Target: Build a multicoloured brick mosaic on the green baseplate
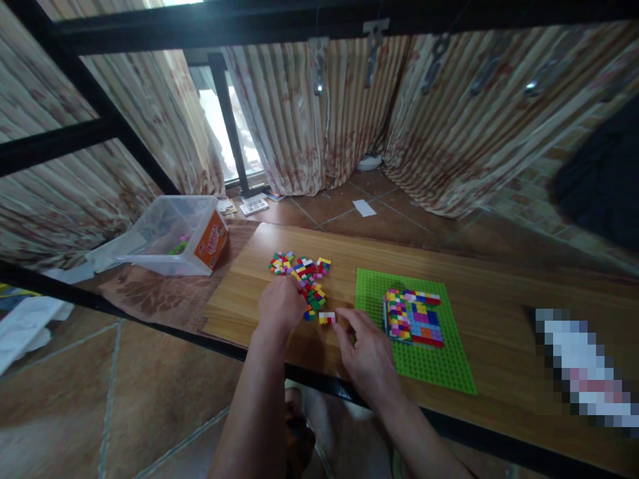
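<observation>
Striped curtains [284, 120] beside a bright window [213, 113], white paper [364, 208] on brown tiled floor [160, 386]

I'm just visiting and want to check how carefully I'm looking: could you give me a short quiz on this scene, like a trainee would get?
1. Fill in the blank: The brick model sits on a ____ baseplate.

2. Multiple choice: What is the main colour of the label on the clear plastic tub?
A) blue
B) orange
C) purple

3. True or false: The person's right hand is nearer to the baseplate than the left hand is.

Key: 1. green; 2. B; 3. true.
</observation>
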Tool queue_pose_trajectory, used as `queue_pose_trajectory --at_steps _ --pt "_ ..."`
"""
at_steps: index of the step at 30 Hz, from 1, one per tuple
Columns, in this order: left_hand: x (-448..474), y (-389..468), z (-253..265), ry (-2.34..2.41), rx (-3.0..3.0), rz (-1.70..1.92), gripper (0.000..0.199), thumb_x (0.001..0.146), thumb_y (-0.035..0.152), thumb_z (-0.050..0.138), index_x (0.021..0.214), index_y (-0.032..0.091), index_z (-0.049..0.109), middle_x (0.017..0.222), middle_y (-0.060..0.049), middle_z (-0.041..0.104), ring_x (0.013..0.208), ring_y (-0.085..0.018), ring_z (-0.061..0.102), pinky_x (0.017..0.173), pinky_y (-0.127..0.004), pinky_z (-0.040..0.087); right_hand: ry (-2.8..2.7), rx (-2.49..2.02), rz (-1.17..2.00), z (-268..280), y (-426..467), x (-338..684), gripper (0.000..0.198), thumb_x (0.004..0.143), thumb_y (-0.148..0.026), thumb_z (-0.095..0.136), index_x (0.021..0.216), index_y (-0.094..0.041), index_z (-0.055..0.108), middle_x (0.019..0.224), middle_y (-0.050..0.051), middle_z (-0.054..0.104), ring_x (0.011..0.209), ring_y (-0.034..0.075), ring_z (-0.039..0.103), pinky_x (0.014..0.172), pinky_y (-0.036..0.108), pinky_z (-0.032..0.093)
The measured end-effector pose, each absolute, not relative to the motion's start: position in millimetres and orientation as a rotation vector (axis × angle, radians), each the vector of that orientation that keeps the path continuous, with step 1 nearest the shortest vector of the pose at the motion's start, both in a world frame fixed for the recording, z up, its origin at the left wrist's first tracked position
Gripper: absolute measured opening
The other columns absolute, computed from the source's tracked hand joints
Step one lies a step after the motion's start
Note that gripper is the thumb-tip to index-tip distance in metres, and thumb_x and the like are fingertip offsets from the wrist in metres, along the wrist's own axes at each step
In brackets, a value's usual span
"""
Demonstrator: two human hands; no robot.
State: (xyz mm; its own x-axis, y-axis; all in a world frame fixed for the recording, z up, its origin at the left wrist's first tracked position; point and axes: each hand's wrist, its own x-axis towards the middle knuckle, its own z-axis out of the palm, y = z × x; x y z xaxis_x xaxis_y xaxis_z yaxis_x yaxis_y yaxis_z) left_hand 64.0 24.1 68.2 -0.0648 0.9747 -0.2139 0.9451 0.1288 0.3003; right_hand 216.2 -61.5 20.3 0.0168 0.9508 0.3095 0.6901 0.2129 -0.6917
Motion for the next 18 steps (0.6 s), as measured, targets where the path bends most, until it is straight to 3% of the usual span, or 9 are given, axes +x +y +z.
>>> queue_pose_trajectory --at_steps 7,12,18 --pt "59.6 28.3 62.8 1.998 1.822 0.278 0.020 0.078 0.019 0.056 0.090 0.018 0.072 0.089 -0.011 0.073 0.087 -0.025 0.066 0.074 -0.032 0.044 -1.686 -1.497 0.446 25.2 -60.9 221.1 0.019 0.094 -0.019 0.052 0.105 -0.018 0.067 0.102 0.009 0.071 0.093 0.022 0.067 0.081 0.034 0.052" --pt "61.5 26.2 72.3 1.461 1.598 0.684 0.009 0.075 0.021 0.062 0.078 0.014 0.069 0.073 -0.001 0.066 0.070 -0.014 0.058 0.065 -0.024 0.043 -1.567 -1.427 0.494 31.5 -61.9 222.9 0.018 0.095 -0.021 0.053 0.105 -0.019 0.067 0.099 0.007 0.072 0.091 0.019 0.067 0.082 0.032 0.053" --pt "71.7 17.0 85.5 1.017 1.227 0.793 0.029 0.072 0.033 0.074 0.092 0.014 0.067 0.080 0.000 0.064 0.067 -0.009 0.055 0.062 -0.021 0.044 -1.386 -1.394 0.550 38.4 -61.8 226.1 0.020 0.094 -0.025 0.055 0.111 -0.022 0.066 0.103 0.005 0.071 0.088 0.016 0.067 0.079 0.030 0.053"
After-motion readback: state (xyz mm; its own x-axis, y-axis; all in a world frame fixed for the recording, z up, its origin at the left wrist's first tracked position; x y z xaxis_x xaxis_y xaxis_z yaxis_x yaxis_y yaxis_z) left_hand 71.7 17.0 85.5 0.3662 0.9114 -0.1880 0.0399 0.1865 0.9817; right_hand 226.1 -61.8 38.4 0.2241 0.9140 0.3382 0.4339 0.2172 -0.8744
